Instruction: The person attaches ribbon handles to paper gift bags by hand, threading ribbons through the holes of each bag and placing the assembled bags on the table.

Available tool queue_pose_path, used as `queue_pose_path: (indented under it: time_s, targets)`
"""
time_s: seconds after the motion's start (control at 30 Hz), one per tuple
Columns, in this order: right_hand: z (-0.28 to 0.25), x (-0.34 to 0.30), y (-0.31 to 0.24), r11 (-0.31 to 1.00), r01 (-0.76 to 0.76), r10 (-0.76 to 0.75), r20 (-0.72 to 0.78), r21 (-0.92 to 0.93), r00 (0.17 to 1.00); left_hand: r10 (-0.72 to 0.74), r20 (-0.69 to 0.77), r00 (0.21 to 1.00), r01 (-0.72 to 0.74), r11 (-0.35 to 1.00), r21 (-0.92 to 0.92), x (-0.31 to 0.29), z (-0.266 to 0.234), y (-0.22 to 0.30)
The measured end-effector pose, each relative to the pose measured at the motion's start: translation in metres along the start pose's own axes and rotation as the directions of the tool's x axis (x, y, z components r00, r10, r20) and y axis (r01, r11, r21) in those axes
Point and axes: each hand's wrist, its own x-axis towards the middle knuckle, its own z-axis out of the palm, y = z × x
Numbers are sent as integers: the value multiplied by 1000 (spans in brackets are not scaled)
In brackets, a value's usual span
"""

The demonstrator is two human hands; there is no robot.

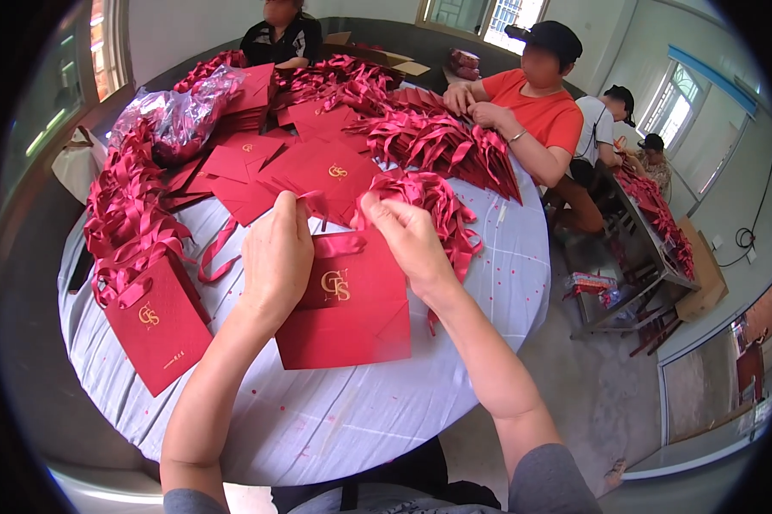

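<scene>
A flat red paper gift bag with a gold emblem lies in front of me on the table. Across its top edge runs a dark pink ribbon. My left hand is closed in a pinch on ribbon at the bag's upper left. Over the upper right corner, my right hand also pinches, thumb against fingers, apparently on the ribbon's other part; its fingertips partly hide what they grip. Another stack of red gift bags with ribbon handles lies left of my left forearm.
The round table has a pale cloth. Heaped bags and ribbons cover its far side, with a clear plastic bag at the left. A person in a red shirt works at the right; another person sits opposite. A side table stands beyond.
</scene>
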Motion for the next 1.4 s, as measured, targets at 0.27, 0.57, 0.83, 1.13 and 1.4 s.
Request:
queue_pose_path:
  time_s: [0.27, 0.57, 0.83, 1.13, 1.4]
  targets:
    - [6, -8, 0, 998, 44, -44, -7, -42, 999, 50, -2, 999, -50, 998, 25, 3, -1, 1]
    - [20, -11, 5, 914, 302, -349, -145, -271, 926, -59, 74, 996, 62, 997, -41, 6, 2, -6]
    - [25, -15, -2, 904, 322, -345, -35, -280, 938, -23, 159, 987, 21, 1000, 15, 17, -7, -24]
    - [27, -18, 5, 959, 189, -162, 138, -211, 977, -65, 679, 731, 677, 190, -710, 40, -35, -37]
    - [27, -13, 19, 971, 231, -218, 167, -64, 962, 23, 791, 612, 767, -263, -586, 38, -15, -49]
